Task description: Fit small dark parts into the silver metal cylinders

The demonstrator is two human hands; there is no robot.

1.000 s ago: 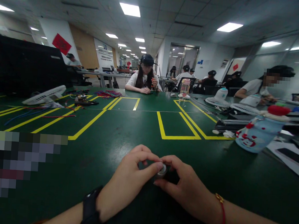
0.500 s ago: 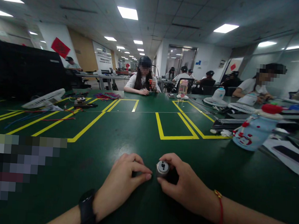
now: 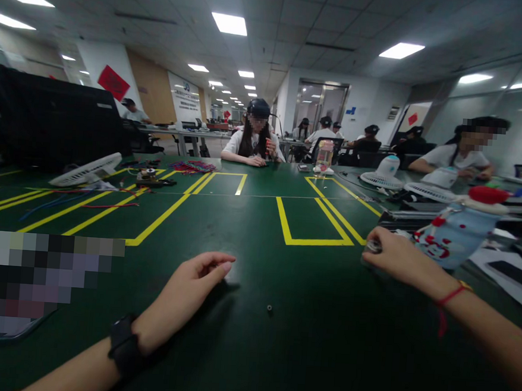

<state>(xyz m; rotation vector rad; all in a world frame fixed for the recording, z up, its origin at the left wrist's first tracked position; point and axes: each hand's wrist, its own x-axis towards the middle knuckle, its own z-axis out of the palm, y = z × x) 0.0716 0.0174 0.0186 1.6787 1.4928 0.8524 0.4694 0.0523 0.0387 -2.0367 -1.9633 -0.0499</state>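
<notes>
Gripping a small metal cylinder [image 3: 372,246], axis unclear, right hand [image 3: 395,259] closed; left hand [image 3: 186,294] loosely open.

Matt green table [image 3: 249,230], shiny metal part [image 3: 372,246], glossy plastic bottle [image 3: 452,236].

Left hand [image 3: 187,285] loosely curled, low; right hand [image 3: 395,258] stretched rightward, fingers closed.
</notes>
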